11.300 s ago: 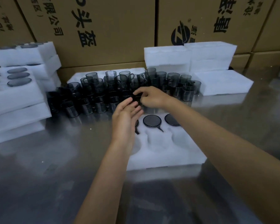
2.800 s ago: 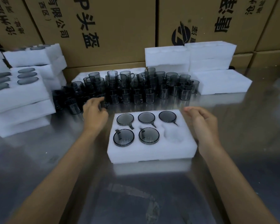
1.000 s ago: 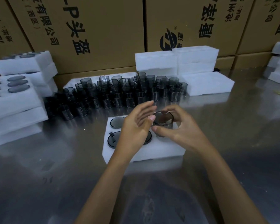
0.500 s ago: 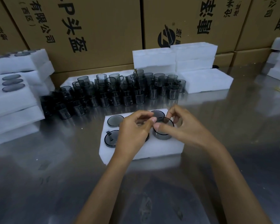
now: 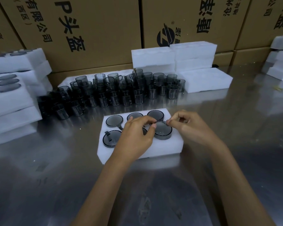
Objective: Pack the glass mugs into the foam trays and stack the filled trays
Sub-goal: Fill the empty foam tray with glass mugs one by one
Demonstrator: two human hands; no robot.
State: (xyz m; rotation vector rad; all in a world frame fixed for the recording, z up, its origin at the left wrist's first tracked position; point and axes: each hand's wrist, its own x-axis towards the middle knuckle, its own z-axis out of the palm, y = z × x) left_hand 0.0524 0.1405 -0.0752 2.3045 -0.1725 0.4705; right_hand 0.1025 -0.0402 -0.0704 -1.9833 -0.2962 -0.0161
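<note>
Mug (image 5: 163,132) now sunk deeper into tray (image 5: 163,148), hands (image 5: 136,136) pinching rim.

White foam tray (image 5: 162,148) holding smoky grey glass mugs (image 5: 163,130); more of the same dark ribbed mugs (image 5: 114,92) behind. Shiny silver steel table (image 5: 219,128). Brown cardboard boxes (image 5: 104,22) printed with black characters and a black striped round logo (image 5: 165,37).

both forearms are bare from the bottom edge of the view up to the wrists, with no sleeve, cuff or glove showing on either. the left hand (image 5: 134,136) and the right hand (image 5: 191,128) are bare too; the fingers carry no ring, the wrists no watch or band. the fingernails that show are short and unpainted
</note>
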